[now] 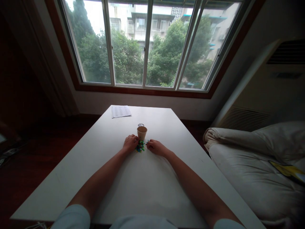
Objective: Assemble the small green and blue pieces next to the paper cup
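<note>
A brown paper cup point(142, 133) stands upright near the middle of the white table point(143, 184). Right in front of it lies a small pile of tiny green, blue and yellow pieces point(140, 146), perhaps beads; they are too small to name surely. My left hand point(130, 142) rests at the pile's left edge, close beside the cup, with its fingers curled. On the other side, my right hand point(155, 147) has its fingers drawn together at a few loose pieces. What either hand holds, if anything, is hidden.
Behind the cup lies a thin dark loop point(140, 125). Printed papers point(121, 111) lie at the table's far left corner. A padded light seat point(252, 171) stands along the right side, with a floor-standing unit point(259, 89) behind it. Beyond the table is a window point(145, 47).
</note>
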Demonstrator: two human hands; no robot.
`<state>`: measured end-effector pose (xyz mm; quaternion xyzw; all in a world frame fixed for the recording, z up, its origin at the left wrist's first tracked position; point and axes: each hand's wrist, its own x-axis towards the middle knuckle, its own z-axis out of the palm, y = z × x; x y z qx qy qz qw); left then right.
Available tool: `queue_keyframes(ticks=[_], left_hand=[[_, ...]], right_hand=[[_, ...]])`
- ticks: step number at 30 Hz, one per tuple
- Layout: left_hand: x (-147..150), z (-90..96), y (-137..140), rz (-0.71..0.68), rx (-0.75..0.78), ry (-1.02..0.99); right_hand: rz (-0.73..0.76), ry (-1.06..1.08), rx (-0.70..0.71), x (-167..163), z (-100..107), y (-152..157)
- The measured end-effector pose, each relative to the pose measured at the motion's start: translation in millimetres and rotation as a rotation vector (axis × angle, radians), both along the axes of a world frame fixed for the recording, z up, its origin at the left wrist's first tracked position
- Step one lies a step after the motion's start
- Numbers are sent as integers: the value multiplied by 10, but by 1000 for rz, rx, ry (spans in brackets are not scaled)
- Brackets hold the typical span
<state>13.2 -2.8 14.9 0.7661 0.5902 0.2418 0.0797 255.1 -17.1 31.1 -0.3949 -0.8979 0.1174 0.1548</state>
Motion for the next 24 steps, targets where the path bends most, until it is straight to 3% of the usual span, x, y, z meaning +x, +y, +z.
queue_keyframes(ticks=[10,24], left_hand=[[-6,-25,20,-2,14,3],[-24,-46,39,-12,18,12]], right_hand=[[-82,-52,28,-71,35,-69],[-63,-74,30,-86,18,-56]])
